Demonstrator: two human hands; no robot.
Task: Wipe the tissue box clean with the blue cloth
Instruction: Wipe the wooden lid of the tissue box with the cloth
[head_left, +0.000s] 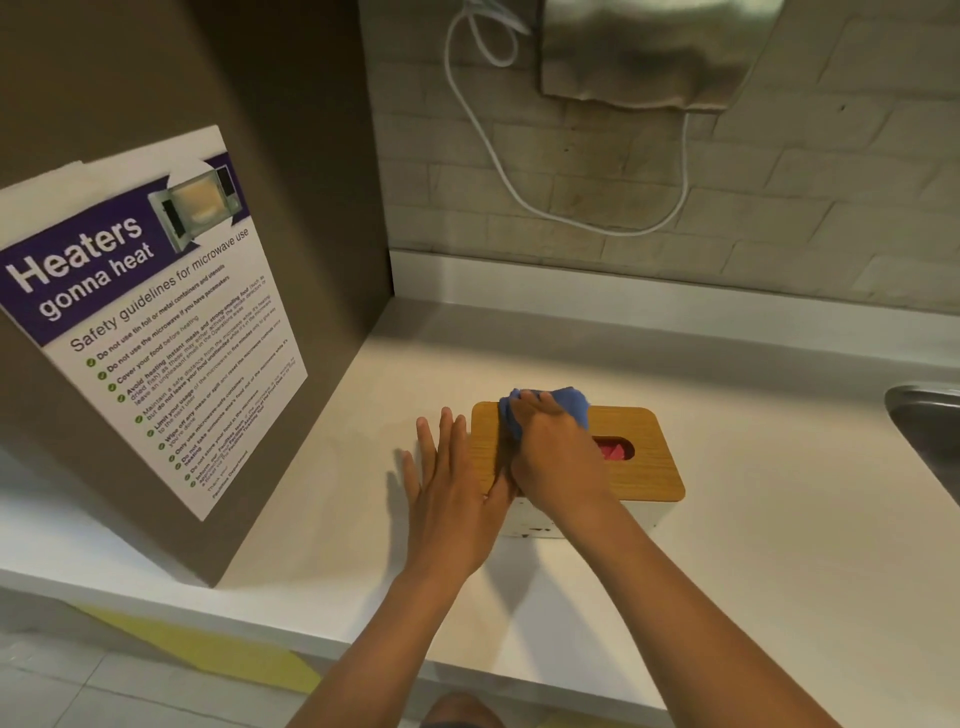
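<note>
White counter (727, 561): right hand (558, 462) presses blue cloth (569, 402) on tissue box (654, 467).

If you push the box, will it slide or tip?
The box is low and wide, so it probably slides, not tips. The counter looks smooth. The left hand rests flat against its end, likely bracing it.

I see the right hand (556, 457) pressing the bunched blue cloth (569, 402) onto the wooden lid (654, 462) of the tissue box (535, 519). The left hand (452, 493), fingers straight, lies flat against the box's left side. The box stands on the white counter (753, 597).
</note>
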